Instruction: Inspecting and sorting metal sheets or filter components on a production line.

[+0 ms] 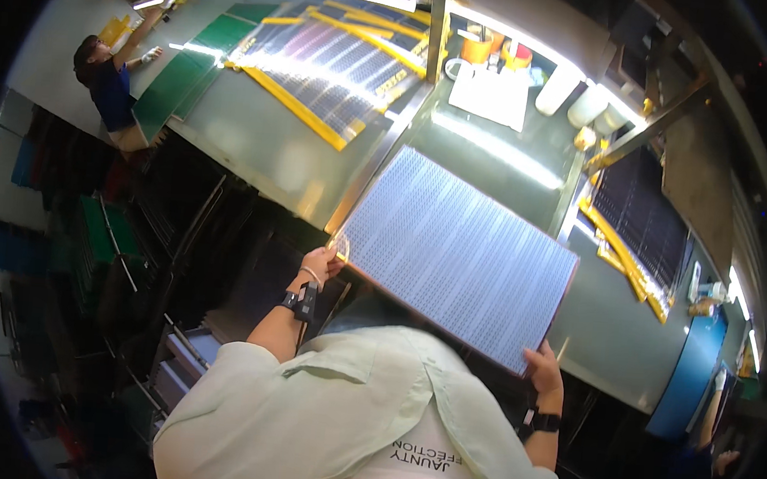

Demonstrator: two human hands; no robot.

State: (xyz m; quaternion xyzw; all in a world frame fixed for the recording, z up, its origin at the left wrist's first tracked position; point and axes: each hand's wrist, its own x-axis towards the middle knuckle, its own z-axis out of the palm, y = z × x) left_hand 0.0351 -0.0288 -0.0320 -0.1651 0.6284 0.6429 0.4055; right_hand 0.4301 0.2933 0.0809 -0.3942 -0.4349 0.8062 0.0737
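Observation:
A large rectangular circuit board panel (pixel 463 255), pale blue-grey with rows of fine marks and a copper-coloured edge, is held tilted in front of my body. My left hand (pixel 320 263) grips its near left corner, with something small and yellow at the fingertips. At the near right corner, my right hand (pixel 543 369) is closed on the edge, with the thumb on the upper face and the other fingers mostly hidden. The panel's far part overlaps the grey-green bench (pixel 497 172). Both wrists wear dark bands.
Dark films with yellow borders (pixel 324 73) lie on the left bench; another film (pixel 637 223) lies on the right. White bottles (pixel 558 89), orange tubs (pixel 476 47) and a white sheet (pixel 492 95) stand or lie behind. One person (pixel 107 83) handles green panels (pixel 179 88); another's arm (pixel 710 418) shows at right.

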